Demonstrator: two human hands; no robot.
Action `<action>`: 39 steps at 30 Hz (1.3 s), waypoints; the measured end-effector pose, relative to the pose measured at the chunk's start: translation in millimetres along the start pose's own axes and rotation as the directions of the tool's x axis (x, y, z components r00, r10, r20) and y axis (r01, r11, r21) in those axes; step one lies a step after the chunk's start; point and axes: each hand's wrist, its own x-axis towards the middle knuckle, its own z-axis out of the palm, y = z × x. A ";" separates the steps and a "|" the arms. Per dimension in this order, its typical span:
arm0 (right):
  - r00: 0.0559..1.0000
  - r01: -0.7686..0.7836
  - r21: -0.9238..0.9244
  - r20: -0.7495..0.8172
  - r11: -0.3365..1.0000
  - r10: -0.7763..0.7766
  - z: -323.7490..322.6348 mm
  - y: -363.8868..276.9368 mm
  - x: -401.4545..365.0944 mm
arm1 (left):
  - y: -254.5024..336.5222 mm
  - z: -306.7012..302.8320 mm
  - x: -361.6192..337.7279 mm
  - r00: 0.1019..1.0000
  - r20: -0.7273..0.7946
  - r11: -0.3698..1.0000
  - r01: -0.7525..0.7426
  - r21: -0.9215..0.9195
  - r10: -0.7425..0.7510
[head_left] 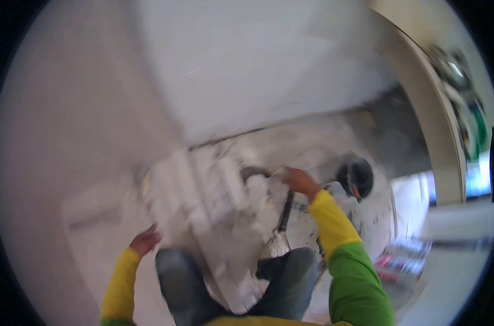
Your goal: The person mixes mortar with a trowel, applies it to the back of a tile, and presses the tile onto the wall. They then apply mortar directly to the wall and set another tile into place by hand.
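Tool, 1, dark handle, pale blade: hangs under right hand, left of bucket. Probably light and stiff; take by handle. Right fingers curled, grip too blurred to tell. Left hand spread on floor.

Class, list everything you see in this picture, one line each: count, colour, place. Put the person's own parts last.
wall: one, white, top and centre.
ladder: one, white, spattered, centre; blurred.
tool: one, dark, hanging right of the ladder; blurred.
bucket: one, dark, right of centre.
frame: one, cream, curving down the right.
packets: a few, red and white, lower right; blurred.
knees: two, grey trousers, bottom centre.
left hand: one, yellow sleeve, at the ladder's left side.
right hand: one, yellow sleeve, at the ladder's top.
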 end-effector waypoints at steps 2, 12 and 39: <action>0.976 -0.193 0.015 0.105 0.981 0.191 -14.9 -0.8 -53.4 | -7.7 47.2 -60.7 0.997 -0.045 0.997 -0.064 -0.039 0.062; 0.474 -0.868 0.486 0.755 0.098 0.454 -9.0 -168.9 -333.7 | 45.7 155.0 -227.0 0.820 -0.304 0.799 0.557 0.226 -0.486; 0.734 -0.500 0.047 0.554 0.865 0.394 -139.9 -294.6 -342.0 | -59.2 131.1 -225.5 0.963 -0.018 0.902 0.258 0.347 -0.268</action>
